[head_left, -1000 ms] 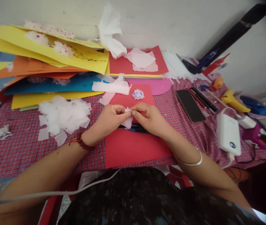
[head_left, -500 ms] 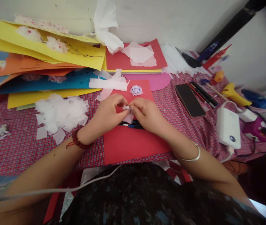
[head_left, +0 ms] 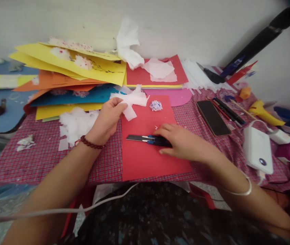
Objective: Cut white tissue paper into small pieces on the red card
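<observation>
My left hand (head_left: pixel 111 114) is closed in a pinch on a white tissue paper strip (head_left: pixel 130 113), beside other overlapping tissue strips (head_left: pixel 138 99). My right hand (head_left: pixel 177 140) lies over the handle end of a black utility knife (head_left: pixel 153 139), with thumb and fingers apart on either side of it. The knife's blade points left, flat on a red paper sheet (head_left: pixel 145 163). Above my right fingertips sits a tiny white scrap (head_left: pixel 156 128). Further back on the sheet is a white ball speckled purple (head_left: pixel 156 105).
A pile of white tissue squares (head_left: pixel 76 124) lies left of the sheet. Behind it are stacked coloured papers (head_left: pixel 104 75). To the right lie a phone (head_left: pixel 212 117), pens (head_left: pixel 228 111) and a white power bank (head_left: pixel 258 146). A cable crosses in front of my body.
My hands have come apart from the tissue piece they held together. The left went to the strips at back left; the right moved to the knife. The view has shifted slightly.
</observation>
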Tool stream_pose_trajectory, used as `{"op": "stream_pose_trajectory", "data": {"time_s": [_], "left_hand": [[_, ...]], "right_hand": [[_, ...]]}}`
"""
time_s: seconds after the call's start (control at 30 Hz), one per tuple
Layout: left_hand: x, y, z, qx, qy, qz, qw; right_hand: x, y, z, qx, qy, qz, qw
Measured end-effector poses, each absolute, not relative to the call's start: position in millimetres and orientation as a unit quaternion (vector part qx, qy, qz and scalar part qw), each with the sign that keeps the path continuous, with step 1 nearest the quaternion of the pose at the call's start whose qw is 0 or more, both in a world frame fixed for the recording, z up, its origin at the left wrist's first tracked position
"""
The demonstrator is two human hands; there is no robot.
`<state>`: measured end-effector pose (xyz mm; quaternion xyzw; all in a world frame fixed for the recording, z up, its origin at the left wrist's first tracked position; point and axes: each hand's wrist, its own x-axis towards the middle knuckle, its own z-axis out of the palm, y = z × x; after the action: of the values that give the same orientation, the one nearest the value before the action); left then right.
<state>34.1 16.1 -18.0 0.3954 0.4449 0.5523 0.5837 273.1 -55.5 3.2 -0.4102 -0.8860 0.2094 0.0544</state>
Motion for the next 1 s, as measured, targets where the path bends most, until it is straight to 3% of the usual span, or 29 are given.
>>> {"op": "stream_pose_trajectory", "data": {"time_s": [0.1,0.2,0.33,0.43,0.5,1.0], "left_hand": [[27,23,-18,0.38,0.452,0.572,0.57],[24,23,-15,0.351,0.436,0.572,0.599],[23,25,-11,0.25,0.417,0.601,0.634],[21,28,-11,0.167,0.412,0.627,0.64],[20,30,-12,0.132,0.413,0.631,0.644],[39,8,-12,0.155,0.37,0.605,0.687]], "right_hand": [[264,-67,-8,-0.432,-0.888,0.152,0.042],[259,-66,-12,-0.455,-0.863,0.2,0.093],[257,-57,-3,-0.427,-0.746,0.469,0.205],[248,-54,-3,-0.394,-0.594,0.667,0.218],[239,-54,-9,-0.384,-0.517,0.728,0.234],[218,-49,-33,-0.343,-0.408,0.777,0.334]]}}
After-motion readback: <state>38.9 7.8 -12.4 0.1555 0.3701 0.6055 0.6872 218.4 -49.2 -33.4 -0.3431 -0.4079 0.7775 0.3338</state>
